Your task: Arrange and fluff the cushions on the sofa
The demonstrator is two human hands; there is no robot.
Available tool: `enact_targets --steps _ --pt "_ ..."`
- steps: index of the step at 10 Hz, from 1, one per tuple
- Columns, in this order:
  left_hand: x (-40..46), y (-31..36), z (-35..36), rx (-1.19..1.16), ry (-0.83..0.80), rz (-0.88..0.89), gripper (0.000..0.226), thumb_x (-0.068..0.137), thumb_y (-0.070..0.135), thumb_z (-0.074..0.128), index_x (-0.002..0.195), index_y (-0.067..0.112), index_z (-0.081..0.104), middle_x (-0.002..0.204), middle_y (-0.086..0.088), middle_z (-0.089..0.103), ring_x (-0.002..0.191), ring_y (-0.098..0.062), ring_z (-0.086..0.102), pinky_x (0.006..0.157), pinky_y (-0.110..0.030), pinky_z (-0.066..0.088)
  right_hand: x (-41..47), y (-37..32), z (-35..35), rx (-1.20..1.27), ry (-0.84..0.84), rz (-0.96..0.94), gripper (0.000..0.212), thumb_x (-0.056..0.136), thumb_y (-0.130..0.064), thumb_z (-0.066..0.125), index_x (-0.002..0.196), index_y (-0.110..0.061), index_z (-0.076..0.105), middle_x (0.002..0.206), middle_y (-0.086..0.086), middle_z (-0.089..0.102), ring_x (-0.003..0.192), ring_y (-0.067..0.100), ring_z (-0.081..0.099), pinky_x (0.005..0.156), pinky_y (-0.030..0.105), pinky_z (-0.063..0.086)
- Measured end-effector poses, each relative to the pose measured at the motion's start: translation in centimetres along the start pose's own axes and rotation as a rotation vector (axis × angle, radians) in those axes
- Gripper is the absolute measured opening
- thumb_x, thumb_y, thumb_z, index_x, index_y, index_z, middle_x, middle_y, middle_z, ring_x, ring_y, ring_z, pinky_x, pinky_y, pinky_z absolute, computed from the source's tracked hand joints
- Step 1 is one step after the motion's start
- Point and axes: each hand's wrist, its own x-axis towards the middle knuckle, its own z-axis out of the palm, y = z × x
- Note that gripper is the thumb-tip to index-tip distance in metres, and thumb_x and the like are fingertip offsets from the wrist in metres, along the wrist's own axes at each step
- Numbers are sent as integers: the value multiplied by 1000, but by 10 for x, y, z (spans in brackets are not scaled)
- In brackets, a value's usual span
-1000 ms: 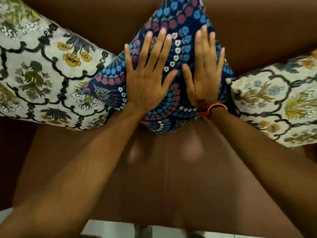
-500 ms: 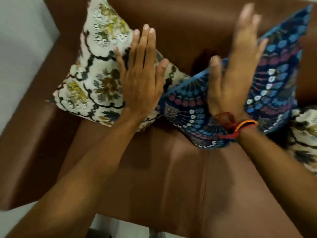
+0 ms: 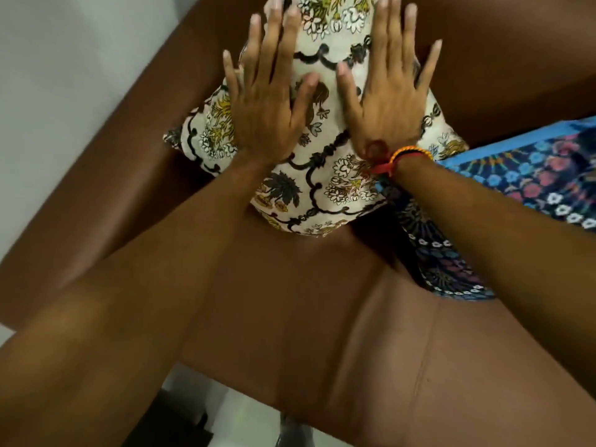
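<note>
Your left hand [image 3: 269, 114] and right hand [image 3: 385, 108] lie flat, palms down, side by side on the cream cushion [image 3: 325, 175], fingers straight and spread wide, thumbs angled toward each other and nearly meeting over its middle; neither hand curls around or pinches anything. The cushion is a soft, plump square of woven cloth, cream-white with a black scalloped lattice and printed flowers and leaves in yellow, olive and dark grey. It stands on one corner like a diamond: its lowest corner rests on the seat of the sofa [image 3: 290, 317], its upper part leans against the backrest, and its long diagonal runs from that low corner up and away from you, out of the top of the view. It sits at the sofa's left end, near the armrest. The sofa is smooth brown leather-like material with a dull sheen and stitched seams across the seat. Just to the cushion's right, touching its lower right edge, lies the blue cushion [image 3: 529, 175], navy cloth with a bright blue border and rows of pink, blue and white rosettes, partly under your right forearm. A red and orange thread band [image 3: 400, 156] circles your right wrist.
</note>
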Motion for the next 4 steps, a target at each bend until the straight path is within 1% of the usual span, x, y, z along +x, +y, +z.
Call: enact_targets --steps 1,2,3,4 --pt "13 -6 -11 -100 -55 -212 67 105 55 20 161 19 25 170 -3 26 157 -24 23 121 -71 17 -26 -11 -23 60 -73 -78 79 108 -66 22 166 -13 27 174 7 29 162 26 27 130 65 19" --pt "40 -1 -45 -179 -93 -439 66 105 51 15 163 20 22 171 -3 21 157 -24 21 121 -73 12 -17 10 -61 -36 -251 -126 80 108 -64 20 168 -11 21 176 7 21 164 28 20 130 65 16" --pt "84 29 -96 -160 -84 -356 60 110 49 24 163 21 23 170 1 24 156 -19 24 123 -69 16 4 34 -107 -66 -196 -116 76 109 -58 22 168 -11 17 178 6 15 165 27 14 131 64 14" --pt "150 92 -169 -204 -77 -194 59 110 49 25 163 22 23 171 1 22 156 -19 26 124 -66 17 63 64 -203 -85 -147 -52 75 109 -55 23 169 -12 14 178 6 11 165 28 10 132 63 10"
